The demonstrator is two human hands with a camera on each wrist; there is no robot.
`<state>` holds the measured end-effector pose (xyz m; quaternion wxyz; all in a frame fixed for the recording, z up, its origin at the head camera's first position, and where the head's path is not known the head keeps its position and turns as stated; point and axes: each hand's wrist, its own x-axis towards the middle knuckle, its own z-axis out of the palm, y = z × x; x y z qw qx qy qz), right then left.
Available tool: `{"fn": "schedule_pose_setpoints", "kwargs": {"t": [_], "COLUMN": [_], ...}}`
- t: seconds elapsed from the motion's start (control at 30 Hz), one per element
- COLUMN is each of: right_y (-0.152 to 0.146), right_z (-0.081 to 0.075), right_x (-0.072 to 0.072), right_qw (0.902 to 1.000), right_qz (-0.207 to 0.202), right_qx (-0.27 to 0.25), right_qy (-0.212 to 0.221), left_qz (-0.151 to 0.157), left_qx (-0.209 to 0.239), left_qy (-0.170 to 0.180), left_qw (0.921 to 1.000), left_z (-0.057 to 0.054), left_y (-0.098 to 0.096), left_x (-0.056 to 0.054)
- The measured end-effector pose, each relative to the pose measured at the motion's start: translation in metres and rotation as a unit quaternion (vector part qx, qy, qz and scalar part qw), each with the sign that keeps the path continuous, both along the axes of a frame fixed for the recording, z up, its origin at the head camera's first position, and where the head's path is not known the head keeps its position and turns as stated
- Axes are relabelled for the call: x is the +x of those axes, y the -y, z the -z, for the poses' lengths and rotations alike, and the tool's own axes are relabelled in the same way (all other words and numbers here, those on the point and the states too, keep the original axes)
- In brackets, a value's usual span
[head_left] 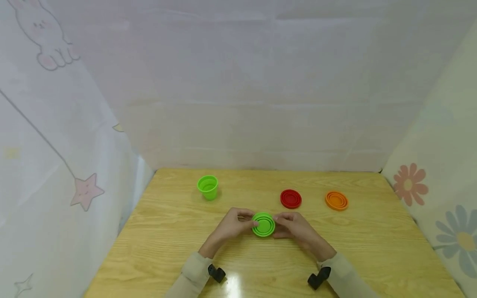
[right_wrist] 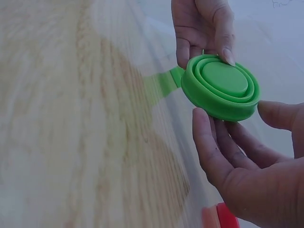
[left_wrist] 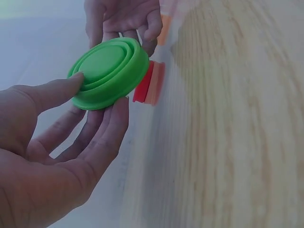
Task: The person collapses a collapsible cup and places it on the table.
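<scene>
A green collapsible cup, folded flat into a ringed disc, is held above the table between both hands. My left hand pinches it, with the thumb on the upper face and fingers underneath, as the left wrist view shows. At its opposite edge my right hand holds the rim lightly; in the right wrist view the thumb meets the side and fingertips sit below. Farther back stand an expanded green cup on the left, and a folded red cup and folded orange cup on the right.
The wooden table reaches back to a pale cloth wall. Printed cloth also hangs along both sides. A small black device is strapped on the left wrist, another on the right.
</scene>
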<state>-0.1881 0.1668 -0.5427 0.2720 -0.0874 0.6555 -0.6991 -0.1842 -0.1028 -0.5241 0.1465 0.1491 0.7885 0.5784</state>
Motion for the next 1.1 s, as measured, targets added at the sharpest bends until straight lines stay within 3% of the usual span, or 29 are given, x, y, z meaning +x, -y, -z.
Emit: {"fn": "schedule_pose_setpoints", "kwargs": {"t": [0.27,0.5,0.9,1.0,1.1], "right_y": [-0.002,0.002,0.003,0.003,0.003], "right_z": [0.001,-0.005,-0.004,-0.003,-0.003], "right_x": [-0.002,-0.005,-0.005,-0.005,-0.006], "right_qw": [0.9972,0.9928,0.9963,0.9979,0.9990], "right_qz": [-0.045,-0.075,-0.052,-0.042,-0.031], "right_qx": [-0.027,-0.059,-0.046,-0.039,-0.029], "right_qy": [0.053,0.073,0.051,0.029,0.015], "left_qz": [-0.016,-0.018,0.000,0.013,0.029], "left_qx": [0.009,0.015,0.007,0.000,0.007], "left_qy": [0.001,0.003,-0.015,-0.005,0.025], "left_qw": [0.9998,0.9997,0.9999,0.9999,0.9992], "left_z": [-0.004,-0.009,-0.008,-0.008,-0.007], "left_y": [0.002,0.003,0.005,0.005,0.006], "left_x": [0.001,0.001,0.002,0.002,0.001]}}
